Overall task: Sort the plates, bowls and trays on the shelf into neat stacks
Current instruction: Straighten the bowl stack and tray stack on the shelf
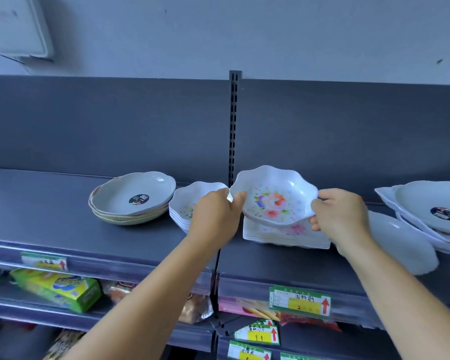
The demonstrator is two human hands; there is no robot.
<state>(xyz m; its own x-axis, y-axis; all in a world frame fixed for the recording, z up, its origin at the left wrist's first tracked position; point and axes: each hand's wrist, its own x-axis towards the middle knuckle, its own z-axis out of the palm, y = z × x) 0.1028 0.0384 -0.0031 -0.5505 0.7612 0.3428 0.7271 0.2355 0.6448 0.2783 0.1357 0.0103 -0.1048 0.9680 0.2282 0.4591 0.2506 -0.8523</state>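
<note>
Hands on both sides hold a scalloped floral bowl [274,197] up above the grey shelf [63,203]. The left hand [215,215] curls round the bowl's left rim with the thumb hooked over the edge; the right hand [339,214] grips the right rim, thumb on top and fingers tucked beneath. The bowl tilts slightly toward the camera, showing a pink and orange flower print inside. Directly under it, on the shelf, lies a stack of rectangular floral trays [286,236]. Just left of the bowl, partly hidden by the left hand, stands a stack of matching scalloped bowls [186,203]. Further left sits a stack of round plates [133,197], the top one white with a dark round label, the lower ones beige. To the right of the right wrist lies a plain white oval dish [400,240], and beyond it, at the frame's edge, a pile of white dishes [426,203] with a dark label on top. Price tags [300,300] hang on the shelf's front rail, above packaged goods [57,288] on the lower shelves.
</note>
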